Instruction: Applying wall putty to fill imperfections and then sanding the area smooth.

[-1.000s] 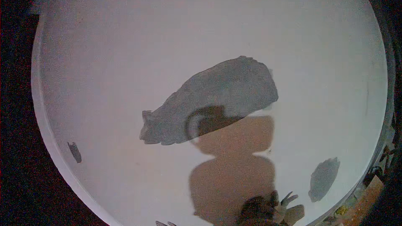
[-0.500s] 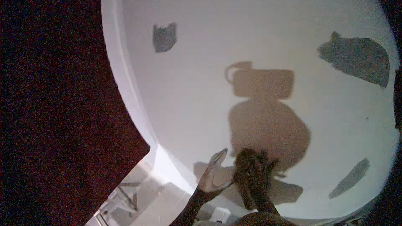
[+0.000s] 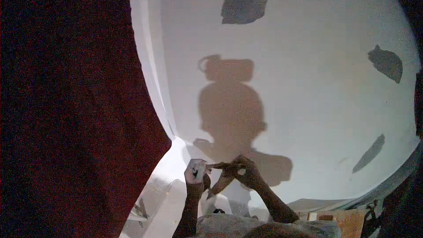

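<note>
Low in the head view, my left hand (image 3: 196, 172) has its fingers curled, with a small dark shape at them that I cannot make out. My right hand (image 3: 242, 169) is just to its right, fingers bent and reaching to the left hand; what it holds, if anything, is unclear. Both are in front of a broad pale surface (image 3: 308, 105) bearing irregular dark grey patches (image 3: 242, 11), several in all. The shadow of my head and headgear falls on that surface above my hands.
A very dark reddish area (image 3: 75, 97) fills the left side, bounded by the pale surface's curved white edge (image 3: 145, 39). Light panels or fittings (image 3: 163, 202) show at lower left, and a brown board (image 3: 348, 224) with dark shapes beside it at lower right.
The view has swung, so the patches shift and more of the dark left area shows. Both hands have come together; my left fingers, apart half a second ago, are now curled.
</note>
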A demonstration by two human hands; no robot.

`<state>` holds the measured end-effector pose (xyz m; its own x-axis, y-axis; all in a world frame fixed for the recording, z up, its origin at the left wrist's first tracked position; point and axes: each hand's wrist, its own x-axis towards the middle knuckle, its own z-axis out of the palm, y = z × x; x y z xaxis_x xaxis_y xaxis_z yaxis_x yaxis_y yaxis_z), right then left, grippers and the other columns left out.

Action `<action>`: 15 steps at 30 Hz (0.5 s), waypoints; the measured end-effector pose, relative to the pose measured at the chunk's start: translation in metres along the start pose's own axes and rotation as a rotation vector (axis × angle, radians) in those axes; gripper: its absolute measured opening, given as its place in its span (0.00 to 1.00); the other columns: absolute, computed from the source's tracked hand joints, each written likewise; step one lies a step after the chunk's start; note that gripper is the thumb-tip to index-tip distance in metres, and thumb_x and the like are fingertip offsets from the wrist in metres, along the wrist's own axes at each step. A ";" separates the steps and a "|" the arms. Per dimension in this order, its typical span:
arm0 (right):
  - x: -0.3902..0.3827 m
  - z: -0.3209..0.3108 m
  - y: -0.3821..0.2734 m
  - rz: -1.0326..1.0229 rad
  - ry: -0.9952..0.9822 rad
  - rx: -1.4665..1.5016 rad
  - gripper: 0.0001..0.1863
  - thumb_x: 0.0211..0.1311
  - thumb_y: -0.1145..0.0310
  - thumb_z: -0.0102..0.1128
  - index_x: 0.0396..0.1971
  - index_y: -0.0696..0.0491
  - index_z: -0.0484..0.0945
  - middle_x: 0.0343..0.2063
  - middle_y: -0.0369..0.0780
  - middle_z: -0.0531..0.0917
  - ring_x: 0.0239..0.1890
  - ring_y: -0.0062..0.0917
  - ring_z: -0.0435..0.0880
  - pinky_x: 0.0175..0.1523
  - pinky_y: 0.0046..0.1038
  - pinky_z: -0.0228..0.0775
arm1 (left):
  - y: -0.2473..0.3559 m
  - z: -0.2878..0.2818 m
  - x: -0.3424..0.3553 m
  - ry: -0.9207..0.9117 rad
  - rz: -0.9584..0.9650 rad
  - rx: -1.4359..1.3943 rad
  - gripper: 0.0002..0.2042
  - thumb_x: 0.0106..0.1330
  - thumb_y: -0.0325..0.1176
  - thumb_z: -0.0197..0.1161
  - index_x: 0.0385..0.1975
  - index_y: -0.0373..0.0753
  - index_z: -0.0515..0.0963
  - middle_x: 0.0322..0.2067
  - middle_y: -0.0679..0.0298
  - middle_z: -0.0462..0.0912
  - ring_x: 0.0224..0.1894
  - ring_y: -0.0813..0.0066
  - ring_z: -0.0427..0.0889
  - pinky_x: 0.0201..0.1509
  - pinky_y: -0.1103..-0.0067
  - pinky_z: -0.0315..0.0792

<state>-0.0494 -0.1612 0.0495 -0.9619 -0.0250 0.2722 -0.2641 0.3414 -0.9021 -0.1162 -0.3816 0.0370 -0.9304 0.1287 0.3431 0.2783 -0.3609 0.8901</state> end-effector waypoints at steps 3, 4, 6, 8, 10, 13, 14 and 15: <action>0.023 0.021 -0.010 0.023 -0.071 0.062 0.41 0.50 0.73 0.79 0.64 0.50 0.66 0.58 0.42 0.75 0.60 0.33 0.78 0.65 0.39 0.71 | 0.052 -0.005 0.012 -0.019 -0.252 -0.075 0.06 0.76 0.30 0.57 0.46 0.35 0.75 0.30 0.62 0.83 0.27 0.79 0.80 0.34 0.82 0.76; 0.021 0.030 -0.027 0.069 -0.092 0.070 0.41 0.50 0.73 0.79 0.64 0.50 0.66 0.58 0.42 0.75 0.60 0.33 0.78 0.65 0.39 0.71 | 0.063 -0.016 0.005 -0.104 -0.283 -0.016 0.07 0.77 0.30 0.56 0.47 0.36 0.74 0.30 0.64 0.82 0.27 0.82 0.79 0.34 0.83 0.75; 0.043 0.040 -0.053 -0.161 -0.329 0.072 0.55 0.49 0.72 0.81 0.73 0.49 0.52 0.63 0.41 0.70 0.62 0.32 0.75 0.68 0.41 0.68 | 0.071 -0.024 0.011 -0.226 -0.326 -0.032 0.07 0.78 0.30 0.54 0.49 0.37 0.75 0.31 0.68 0.80 0.26 0.88 0.74 0.31 0.87 0.71; 0.064 0.049 -0.055 -0.096 -0.412 0.107 0.55 0.49 0.73 0.81 0.74 0.50 0.53 0.62 0.41 0.71 0.62 0.31 0.75 0.68 0.40 0.69 | 0.087 -0.029 0.025 -0.269 -0.316 0.123 0.07 0.75 0.25 0.53 0.48 0.35 0.76 0.32 0.68 0.80 0.32 0.85 0.76 0.39 0.84 0.72; 0.096 0.050 -0.039 -0.057 -0.498 0.088 0.43 0.54 0.73 0.78 0.69 0.54 0.64 0.58 0.41 0.78 0.57 0.27 0.80 0.64 0.35 0.73 | 0.078 -0.031 0.046 -0.259 -0.149 0.274 0.07 0.75 0.23 0.53 0.47 0.34 0.76 0.32 0.67 0.80 0.38 0.83 0.77 0.46 0.82 0.72; 0.132 0.027 -0.042 -0.102 -0.417 0.008 0.21 0.59 0.73 0.74 0.52 0.58 0.81 0.44 0.40 0.87 0.45 0.23 0.86 0.55 0.31 0.80 | 0.075 -0.022 0.071 -0.129 -0.296 0.148 0.07 0.74 0.25 0.57 0.48 0.34 0.75 0.38 0.65 0.81 0.39 0.82 0.79 0.45 0.81 0.74; 0.142 0.025 -0.047 0.012 -0.423 0.043 0.20 0.58 0.73 0.74 0.51 0.54 0.83 0.46 0.40 0.88 0.49 0.23 0.86 0.56 0.30 0.79 | 0.074 -0.025 0.078 -0.160 -0.300 0.049 0.09 0.73 0.24 0.59 0.50 0.35 0.75 0.41 0.65 0.81 0.41 0.80 0.80 0.48 0.80 0.75; 0.150 0.022 -0.043 0.024 -0.441 0.058 0.20 0.58 0.73 0.74 0.51 0.54 0.83 0.46 0.40 0.88 0.49 0.23 0.86 0.56 0.30 0.79 | 0.082 -0.020 0.085 -0.195 -0.220 0.180 0.13 0.70 0.25 0.64 0.52 0.37 0.75 0.43 0.64 0.82 0.46 0.78 0.81 0.54 0.78 0.74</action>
<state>-0.1842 -0.2002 0.1219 -0.9027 -0.4200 0.0935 -0.2328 0.2940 -0.9270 -0.1772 -0.4188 0.1334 -0.9147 0.3655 0.1726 0.1299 -0.1386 0.9818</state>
